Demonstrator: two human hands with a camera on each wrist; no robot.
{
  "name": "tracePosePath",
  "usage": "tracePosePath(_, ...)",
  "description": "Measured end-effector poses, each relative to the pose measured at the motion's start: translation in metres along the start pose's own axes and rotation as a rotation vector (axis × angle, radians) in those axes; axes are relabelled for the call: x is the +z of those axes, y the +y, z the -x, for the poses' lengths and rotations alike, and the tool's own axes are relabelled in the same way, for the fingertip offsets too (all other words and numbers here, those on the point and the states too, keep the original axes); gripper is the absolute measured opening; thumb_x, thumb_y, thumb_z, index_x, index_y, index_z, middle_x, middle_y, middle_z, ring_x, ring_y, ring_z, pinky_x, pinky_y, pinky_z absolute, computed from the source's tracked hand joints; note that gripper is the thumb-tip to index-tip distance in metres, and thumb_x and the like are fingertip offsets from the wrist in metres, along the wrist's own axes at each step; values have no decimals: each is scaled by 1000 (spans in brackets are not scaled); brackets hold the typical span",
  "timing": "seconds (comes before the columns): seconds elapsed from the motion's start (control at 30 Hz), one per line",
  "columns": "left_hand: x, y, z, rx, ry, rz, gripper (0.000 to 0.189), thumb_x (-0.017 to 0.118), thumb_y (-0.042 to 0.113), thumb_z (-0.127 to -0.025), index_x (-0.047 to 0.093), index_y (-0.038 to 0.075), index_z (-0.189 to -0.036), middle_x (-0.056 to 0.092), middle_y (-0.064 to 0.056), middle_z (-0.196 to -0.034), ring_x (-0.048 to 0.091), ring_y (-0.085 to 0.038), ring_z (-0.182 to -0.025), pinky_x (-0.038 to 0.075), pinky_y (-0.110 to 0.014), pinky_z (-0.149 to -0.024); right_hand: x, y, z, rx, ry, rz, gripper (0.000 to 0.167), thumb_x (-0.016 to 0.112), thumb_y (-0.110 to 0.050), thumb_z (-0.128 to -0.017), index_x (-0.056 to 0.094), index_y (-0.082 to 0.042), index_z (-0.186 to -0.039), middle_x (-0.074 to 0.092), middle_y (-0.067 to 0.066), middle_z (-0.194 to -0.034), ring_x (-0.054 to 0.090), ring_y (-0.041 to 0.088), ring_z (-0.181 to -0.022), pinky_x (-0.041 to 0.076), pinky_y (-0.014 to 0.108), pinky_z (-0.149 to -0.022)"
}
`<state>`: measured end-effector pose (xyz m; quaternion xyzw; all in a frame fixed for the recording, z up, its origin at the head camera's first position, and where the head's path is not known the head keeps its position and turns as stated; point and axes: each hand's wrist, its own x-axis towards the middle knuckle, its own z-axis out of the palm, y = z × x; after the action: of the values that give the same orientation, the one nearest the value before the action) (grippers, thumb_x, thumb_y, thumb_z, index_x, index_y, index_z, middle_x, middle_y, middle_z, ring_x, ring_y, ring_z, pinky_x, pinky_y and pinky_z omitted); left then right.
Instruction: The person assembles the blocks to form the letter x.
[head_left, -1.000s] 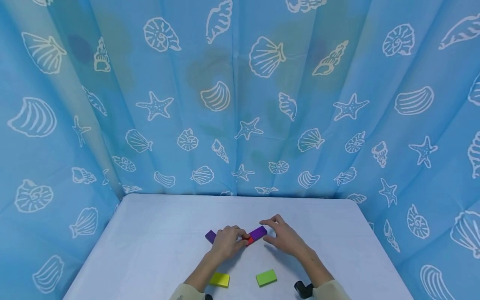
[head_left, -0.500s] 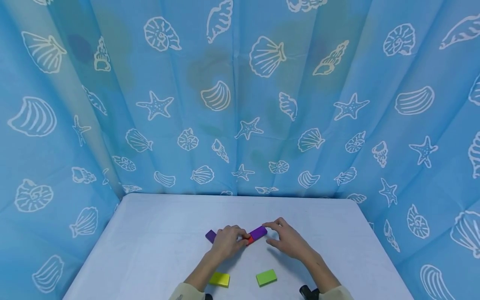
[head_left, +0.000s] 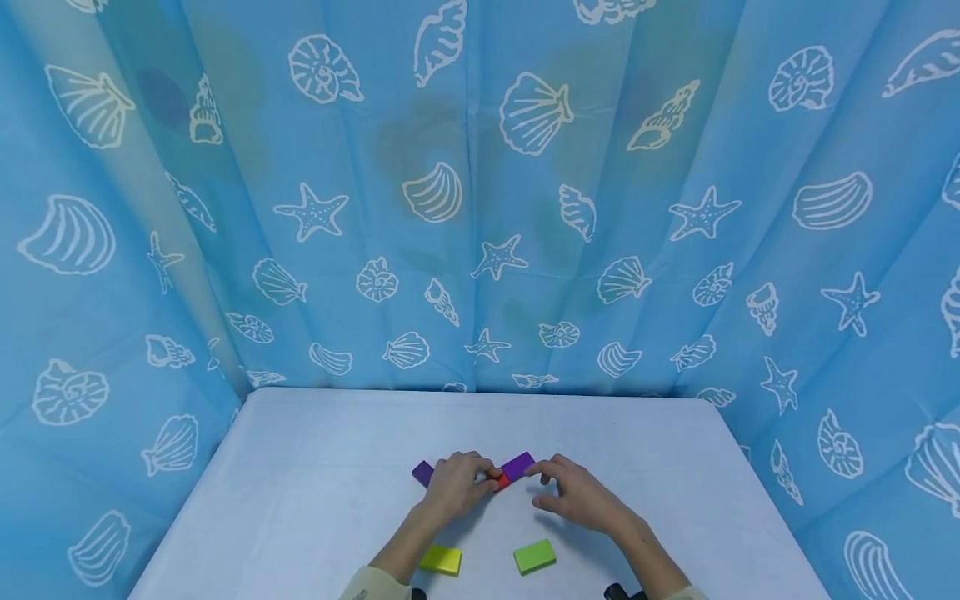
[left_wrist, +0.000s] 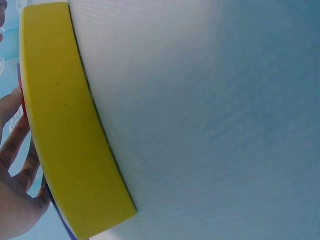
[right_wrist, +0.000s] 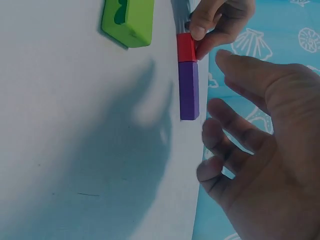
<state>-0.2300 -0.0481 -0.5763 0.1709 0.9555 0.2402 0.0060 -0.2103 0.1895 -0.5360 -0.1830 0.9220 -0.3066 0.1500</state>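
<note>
My left hand (head_left: 453,487) pinches a red block (head_left: 502,479) between thumb and fingers, covering most of it from above. End to end with the red block lies a purple block (head_left: 518,466), the pair slanting up to the right; the right wrist view shows their ends meeting. A second purple block (head_left: 423,473) peeks out on the other side of the left hand, its rest hidden. My right hand (head_left: 577,492) hovers just right of the purple block, fingers loosely bent, holding nothing; its fingertips (right_wrist: 216,107) are apart from the block in the right wrist view.
Nearer the front of the white table (head_left: 300,500) lie a yellow block (head_left: 442,560), partly behind the left forearm, and a green block (head_left: 535,556). A black wrist device (head_left: 618,592) shows by the right sleeve. Blue shell-print curtain (head_left: 480,208) surrounds the table.
My right hand has drawn slightly back and down from the far end of the purple block, its fingers bending more. My left hand and the blocks hold their places.
</note>
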Motion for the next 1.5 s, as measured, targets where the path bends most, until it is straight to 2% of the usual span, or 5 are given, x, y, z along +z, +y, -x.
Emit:
tracePosePath(0.17, -1, 0, 0, 5, -4, 3, 14, 77, 30, -90, 78, 30, -104, 71, 10, -103, 59, -17, -98, 48, -48, -90, 3, 2, 4, -15, -74, -39, 37, 77, -29, -90, 67, -20, -124, 61, -1, -105, 54, 16, -89, 50, 36, -77)
tracePosePath(0.37, -1, -1, 0, 18, 1, 2, 15, 76, 31, -90, 78, 30, -105, 71, 10, -103, 60, -16, -98, 48, -47, -89, 6, 2, 10, -3, -150, -109, 37, 80, -29, -86, 68, -21, -121, 61, -1, -103, 54, 20, -91, 47, 36, -78)
tracePosePath(0.6, -2, -1, 1, 11, 3, 4, 16, 76, 30, -90, 78, 29, -106, 71, 10, -103, 61, -17, -99, 48, -48, -90, 9, 3, 18, -7, -210, -180, 39, 83, -26, -83, 69, -21, -120, 61, 0, -102, 53, 22, -91, 43, 35, -77)
tracePosePath(1.0, -1, 0, 1, 21, 16, -3, 15, 77, 31, -90, 78, 29, -105, 72, 10, -104, 61, -17, -98, 48, -46, -88, 19, 12, 24, -17, -251, -170, 40, 83, -27, -82, 69, -25, -120, 59, -4, -103, 53, 17, -89, 44, 30, -76)
tracePosePath(1.5, -1, 0, 0, 4, -2, 8, 15, 76, 31, -90, 78, 30, -105, 71, 11, -102, 60, -15, -96, 48, -44, -87, 24, 12, 28, -31, -262, -157, 39, 86, -26, -79, 70, -28, -115, 57, -5, -98, 51, 14, -85, 42, 27, -73)
